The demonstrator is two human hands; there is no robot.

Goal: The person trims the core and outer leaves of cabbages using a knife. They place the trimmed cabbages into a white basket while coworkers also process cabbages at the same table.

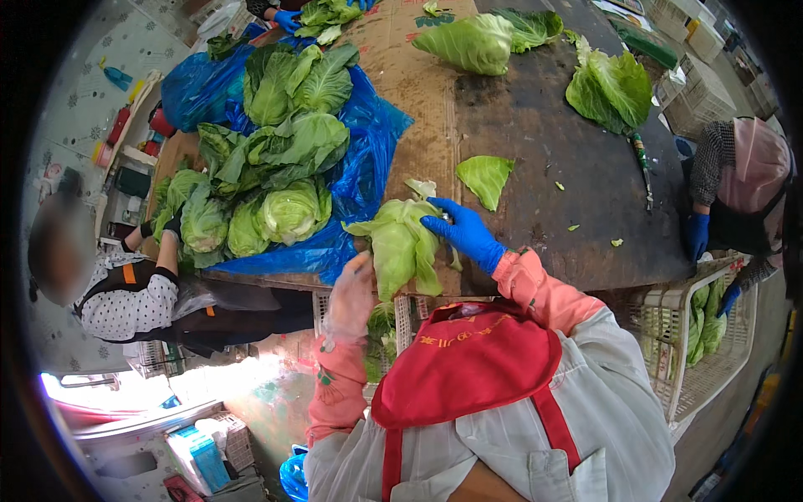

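Note:
A pale green cabbage (401, 241) with loose, drooping outer leaves is at the table's near edge, between my two hands. My right hand (467, 233), in a blue glove, has its thumb and fingers against the cabbage's right side. A small shiny thing (446, 217) shows between those fingers, too little of it to name. My left hand (351, 292), in a clear plastic glove, is blurred by motion close to the cabbage's left side. Whether it touches the leaves is unclear. A torn cabbage leaf (486, 179) lies flat beyond my right hand.
Several cabbages (292, 210) are heaped on blue plastic sheeting (364, 157) at left, beside a co-worker (128, 295). A pointed cabbage (470, 47), loose leaves (611, 91) and a knife (641, 164) lie farther off. A white crate (677, 357) stands at right near another worker (746, 182).

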